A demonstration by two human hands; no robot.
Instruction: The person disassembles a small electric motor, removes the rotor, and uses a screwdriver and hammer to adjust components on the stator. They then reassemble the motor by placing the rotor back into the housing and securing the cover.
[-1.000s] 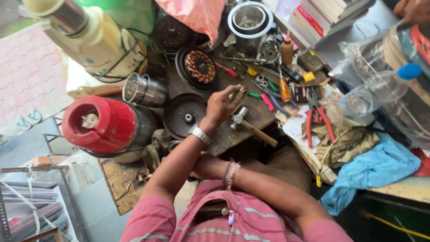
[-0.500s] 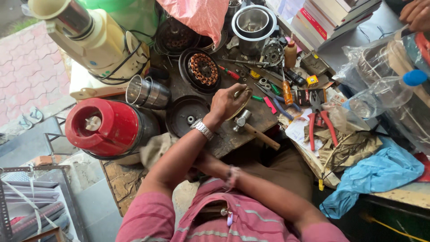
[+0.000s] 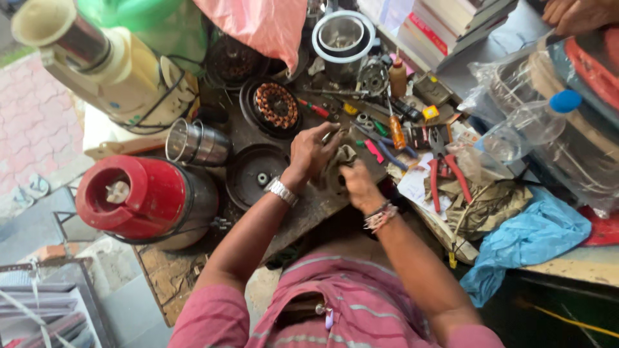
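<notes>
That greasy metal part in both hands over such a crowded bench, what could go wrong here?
Three risks, as far as I can judge:
1. The left hand and right hand grip the metal part near the bench's front edge; if it slips, it may drop to the floor.
2. Screwdrivers and red pliers lie close by; an elbow could knock them off.
3. The steel cup lies beside the left forearm and might roll.

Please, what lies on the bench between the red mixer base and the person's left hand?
In the head view, a round black cover with a central hub lies flat between the red mixer base and the left hand; a steel jar lies just above.
</notes>
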